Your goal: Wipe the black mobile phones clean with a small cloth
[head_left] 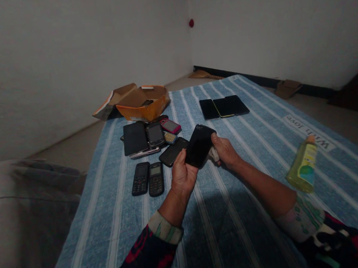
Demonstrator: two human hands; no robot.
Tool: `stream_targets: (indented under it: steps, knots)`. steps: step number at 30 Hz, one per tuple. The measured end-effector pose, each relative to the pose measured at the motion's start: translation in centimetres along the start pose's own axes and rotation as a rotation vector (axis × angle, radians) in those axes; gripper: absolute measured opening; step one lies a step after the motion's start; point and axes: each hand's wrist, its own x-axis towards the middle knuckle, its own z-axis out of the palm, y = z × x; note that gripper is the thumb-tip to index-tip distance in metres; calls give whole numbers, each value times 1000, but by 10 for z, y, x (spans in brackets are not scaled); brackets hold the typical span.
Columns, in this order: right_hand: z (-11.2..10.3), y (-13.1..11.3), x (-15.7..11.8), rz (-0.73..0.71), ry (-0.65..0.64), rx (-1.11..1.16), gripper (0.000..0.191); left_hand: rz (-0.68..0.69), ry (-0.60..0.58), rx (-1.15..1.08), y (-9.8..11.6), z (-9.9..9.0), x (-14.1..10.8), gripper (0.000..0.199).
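Observation:
A black smartphone (199, 145) is held tilted between both hands, its dark screen facing up. My left hand (183, 173) grips its lower left end. At its upper right edge, my right hand (225, 149) has its fingers closed on the phone and on a crumpled white cloth (213, 153) beneath it. Just left of the held phone lies another dark phone (173, 152). Two keypad phones (140, 179) lie side by side nearer to me. Behind them is a pile with a black flat device (135, 139), a grey-screened phone (155, 134) and a pink phone (170, 126).
An open orange cardboard box (144, 111) stands at the back left of the blue striped cloth (111, 219). Several dark-screened phones (226, 107) lie in a row at the back. A yellow-green spray bottle (304, 166) lies at the right. White walls meet behind.

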Motion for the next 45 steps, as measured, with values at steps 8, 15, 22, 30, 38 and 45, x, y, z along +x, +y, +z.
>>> stream_targets:
  steps: [8, 15, 22, 30, 38, 45]
  knots:
    - [-10, 3, 3, 64, -249, 255, 48, 4, -10, -7, 3, -2, 2, 20]
    - [-28, -3, 4, 117, -623, 382, 49, 13, -5, 7, 5, -1, 2, 21]
    - [-29, 1, 6, 112, -630, 425, 48, 3, -33, 11, 6, -1, 2, 20]
    - [-20, 12, 7, 126, -462, 425, 46, 11, -37, 49, 5, -4, 4, 14]
    - [-19, 15, 9, 76, -376, 374, 40, 29, -119, 116, 3, -4, 2, 13]
    - [-24, 10, 11, 9, -410, 307, 38, 53, -152, 229, 5, -4, -2, 9]
